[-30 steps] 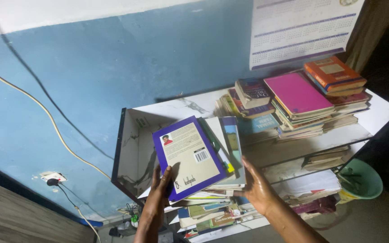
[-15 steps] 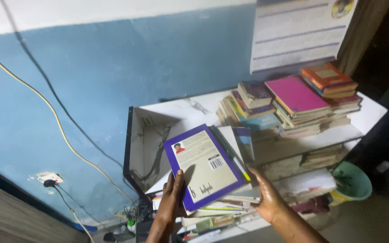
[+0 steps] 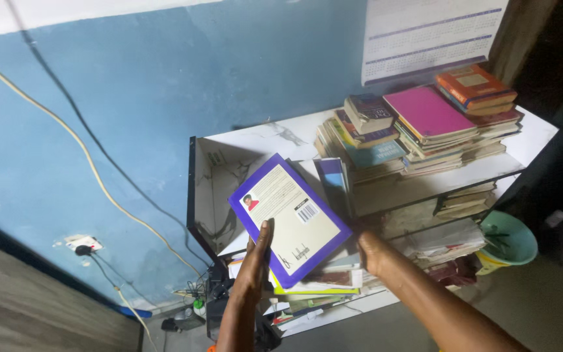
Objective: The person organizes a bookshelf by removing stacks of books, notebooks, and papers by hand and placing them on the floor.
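My left hand (image 3: 255, 270) and right hand (image 3: 369, 253) clamp a stack of books (image 3: 314, 277), purple-bordered book (image 3: 289, 218) topmost, beside the white shelf (image 3: 255, 140).

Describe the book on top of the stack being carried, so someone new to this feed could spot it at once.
Start at the white shelf unit against the blue wall. In front of its empty left half, the left hand and right hand carry a stack; the top book has a purple border around a cream panel, unlike the yellow-edged book beneath it.
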